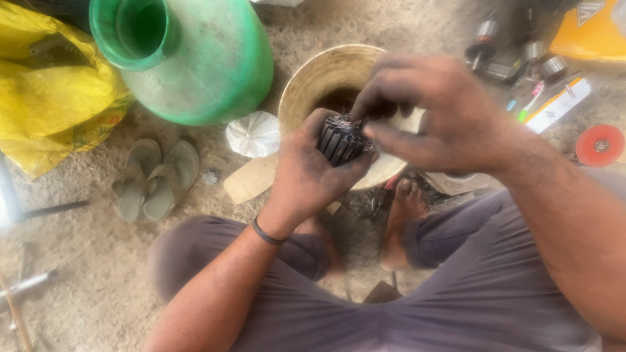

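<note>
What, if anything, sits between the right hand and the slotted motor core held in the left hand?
Nothing visible does. The left hand grips the dark slotted motor core from below, and the right hand already has its fingertips at the core's upper end, over the tan bowl.

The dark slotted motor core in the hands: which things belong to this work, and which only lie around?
In the work:
- dark slotted metal motor core, gripped by left hand
- right hand, fingers pinching at the core's top
- round tan bowl directly beneath

Lying about:
- big green plastic jug
- pair of grey sandals
- yellow plastic bag
- red round disc
- crumpled white bag
</note>
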